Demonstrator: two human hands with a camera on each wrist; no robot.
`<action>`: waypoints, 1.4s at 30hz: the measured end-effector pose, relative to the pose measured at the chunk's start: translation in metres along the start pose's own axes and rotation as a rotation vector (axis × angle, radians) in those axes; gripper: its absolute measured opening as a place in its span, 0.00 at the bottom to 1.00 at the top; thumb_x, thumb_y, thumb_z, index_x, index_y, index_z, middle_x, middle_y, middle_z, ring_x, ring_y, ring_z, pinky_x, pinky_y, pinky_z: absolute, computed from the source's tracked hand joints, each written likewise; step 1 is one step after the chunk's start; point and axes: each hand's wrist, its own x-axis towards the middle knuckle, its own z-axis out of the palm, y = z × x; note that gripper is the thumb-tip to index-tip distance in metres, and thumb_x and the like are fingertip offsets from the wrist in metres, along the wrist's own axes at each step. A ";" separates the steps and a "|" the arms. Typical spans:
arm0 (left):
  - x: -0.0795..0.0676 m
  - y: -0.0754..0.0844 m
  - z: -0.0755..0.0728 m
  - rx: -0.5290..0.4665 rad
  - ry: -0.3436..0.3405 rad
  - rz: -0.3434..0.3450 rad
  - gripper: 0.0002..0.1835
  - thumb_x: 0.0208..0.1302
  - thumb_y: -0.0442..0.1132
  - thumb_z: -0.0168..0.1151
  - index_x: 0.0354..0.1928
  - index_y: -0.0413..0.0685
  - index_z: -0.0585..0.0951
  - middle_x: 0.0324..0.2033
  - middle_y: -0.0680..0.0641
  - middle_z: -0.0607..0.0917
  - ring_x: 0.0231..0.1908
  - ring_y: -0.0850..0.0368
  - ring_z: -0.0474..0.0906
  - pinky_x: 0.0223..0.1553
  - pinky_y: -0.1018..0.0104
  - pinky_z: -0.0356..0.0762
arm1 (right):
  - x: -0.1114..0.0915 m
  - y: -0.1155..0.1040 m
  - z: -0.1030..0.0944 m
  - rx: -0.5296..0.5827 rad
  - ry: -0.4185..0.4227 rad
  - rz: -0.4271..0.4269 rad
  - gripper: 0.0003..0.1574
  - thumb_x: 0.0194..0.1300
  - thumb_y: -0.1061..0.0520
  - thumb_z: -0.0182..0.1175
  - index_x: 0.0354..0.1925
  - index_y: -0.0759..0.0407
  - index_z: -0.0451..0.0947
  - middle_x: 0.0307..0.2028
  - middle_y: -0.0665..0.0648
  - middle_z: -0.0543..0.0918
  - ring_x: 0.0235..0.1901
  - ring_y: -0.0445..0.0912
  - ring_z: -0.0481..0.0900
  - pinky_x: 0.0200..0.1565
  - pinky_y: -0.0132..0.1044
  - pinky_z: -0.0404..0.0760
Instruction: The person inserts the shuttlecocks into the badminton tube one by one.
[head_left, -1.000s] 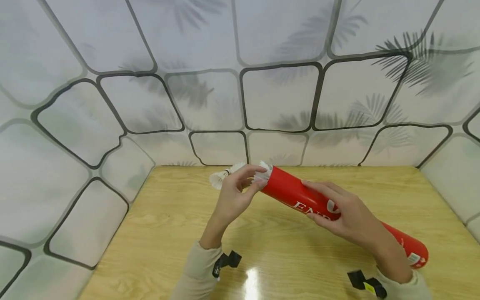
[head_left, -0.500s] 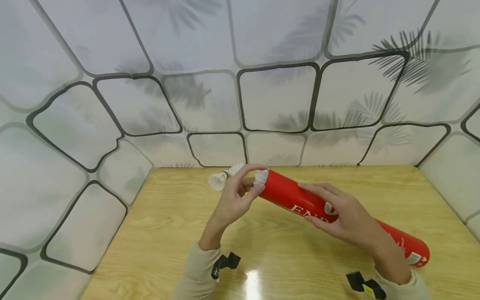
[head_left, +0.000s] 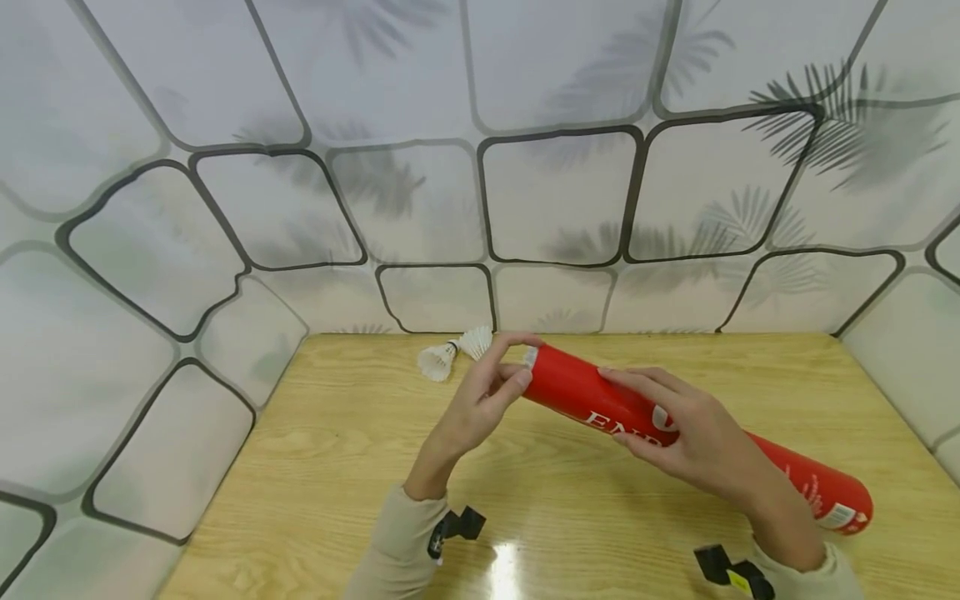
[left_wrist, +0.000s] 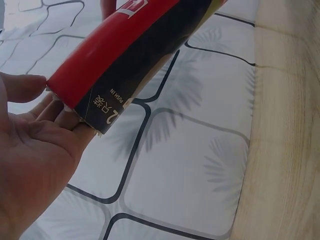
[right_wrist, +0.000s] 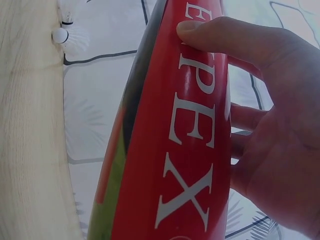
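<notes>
A long red tube (head_left: 566, 383) with white lettering lies slantwise over the table, its mouth tipped up to the left. My right hand (head_left: 697, 433) grips it around the middle, thumb on the near side. At the mouth, white shuttlecock feathers (head_left: 531, 357) show as a narrow band. The thumb and fingers of my left hand (head_left: 480, 400) curl around that band, right at the rim. In the left wrist view the thumb touches the edge of the tube (left_wrist: 100, 65); the fingers lie beneath the mouth, partly hidden. The rest of the feathered shuttlecock is hidden inside.
Two white shuttlecocks (head_left: 437, 362) rest near the table's back edge, just behind my left hand. The wooden table (head_left: 322, 467) meets a patterned cloth wall (head_left: 555, 200) at the back and sides. Small black devices (head_left: 453, 527) sit at both wrists.
The shuttlecock has slid deeper into the tube, so fewer feathers show. My left hand has moved slightly right with it. The tube's far end has shifted slightly right; my right hand keeps its grip.
</notes>
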 end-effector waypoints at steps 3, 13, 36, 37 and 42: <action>0.000 0.000 -0.001 -0.010 -0.018 -0.004 0.19 0.80 0.34 0.46 0.68 0.40 0.67 0.49 0.31 0.86 0.44 0.47 0.88 0.50 0.54 0.85 | 0.001 0.000 0.000 -0.002 0.001 -0.004 0.50 0.52 0.60 0.81 0.71 0.43 0.73 0.59 0.50 0.79 0.48 0.47 0.79 0.33 0.33 0.85; 0.000 0.001 -0.002 -0.006 -0.051 -0.052 0.19 0.80 0.34 0.44 0.69 0.42 0.66 0.48 0.32 0.86 0.44 0.50 0.88 0.51 0.55 0.84 | 0.001 0.000 -0.001 0.022 0.001 0.011 0.48 0.52 0.60 0.81 0.69 0.44 0.74 0.57 0.50 0.80 0.46 0.48 0.80 0.30 0.30 0.84; -0.008 -0.002 -0.039 0.309 0.157 -0.028 0.17 0.73 0.28 0.60 0.61 0.39 0.78 0.52 0.41 0.87 0.53 0.48 0.85 0.55 0.53 0.82 | -0.003 0.010 -0.006 -0.003 0.010 0.029 0.48 0.54 0.59 0.80 0.71 0.46 0.72 0.58 0.54 0.82 0.50 0.51 0.82 0.38 0.44 0.88; -0.010 -0.003 -0.043 0.379 0.196 -0.049 0.16 0.73 0.29 0.61 0.61 0.40 0.79 0.51 0.42 0.87 0.52 0.49 0.85 0.55 0.53 0.82 | -0.003 0.011 -0.006 -0.010 0.013 0.027 0.48 0.54 0.58 0.80 0.71 0.46 0.72 0.57 0.54 0.82 0.50 0.51 0.82 0.39 0.45 0.88; -0.020 -0.011 -0.064 0.569 0.321 -0.183 0.15 0.74 0.30 0.60 0.60 0.43 0.80 0.50 0.40 0.87 0.52 0.45 0.84 0.55 0.49 0.82 | -0.004 0.013 -0.007 -0.002 0.008 0.028 0.48 0.54 0.58 0.80 0.71 0.46 0.72 0.57 0.54 0.82 0.50 0.51 0.82 0.39 0.45 0.88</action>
